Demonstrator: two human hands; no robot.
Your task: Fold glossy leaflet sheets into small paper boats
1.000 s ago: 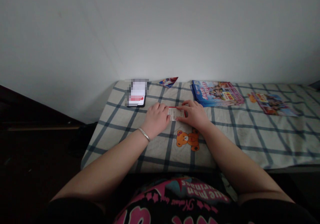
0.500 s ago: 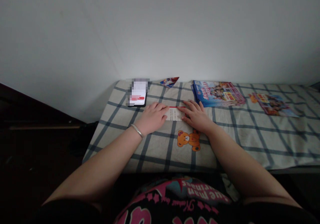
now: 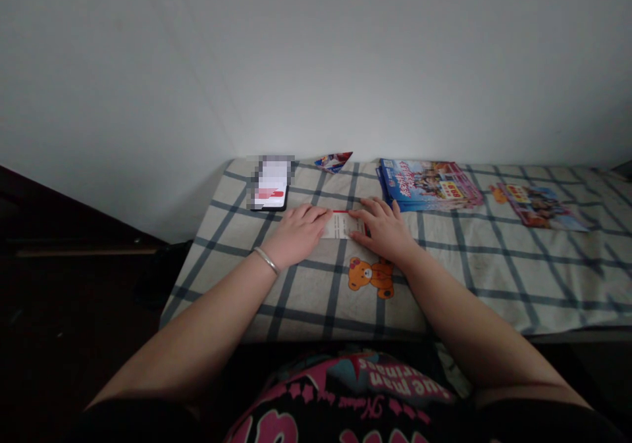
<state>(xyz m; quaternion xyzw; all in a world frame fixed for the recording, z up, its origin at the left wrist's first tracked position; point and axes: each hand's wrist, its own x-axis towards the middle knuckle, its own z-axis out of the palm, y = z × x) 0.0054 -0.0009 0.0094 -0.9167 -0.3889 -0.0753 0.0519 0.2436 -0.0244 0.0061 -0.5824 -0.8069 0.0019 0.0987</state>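
Observation:
A small folded piece of printed paper (image 3: 340,224), white with a red upper edge, lies flat on the checked tablecloth (image 3: 306,298). My left hand (image 3: 299,232) rests palm down on its left end, fingers stretched out, with a silver bangle at the wrist. On the right end lies my right hand (image 3: 382,229), its fingers spread, thumb and fingertips touching the paper. Both ends of the paper are partly hidden under the fingers. Just below it, a printed bear (image 3: 370,277) shows on the cloth.
A phone (image 3: 271,186) with a lit screen lies at the back left. Near the wall sits a folded paper triangle (image 3: 334,161). A stack of colourful flyers (image 3: 429,186) stands right of my right hand, and a single flyer (image 3: 538,206) lies further right.
Both hands have shifted slightly left along the paper, and its right part is still covered by my right fingers. The other things stay in place.

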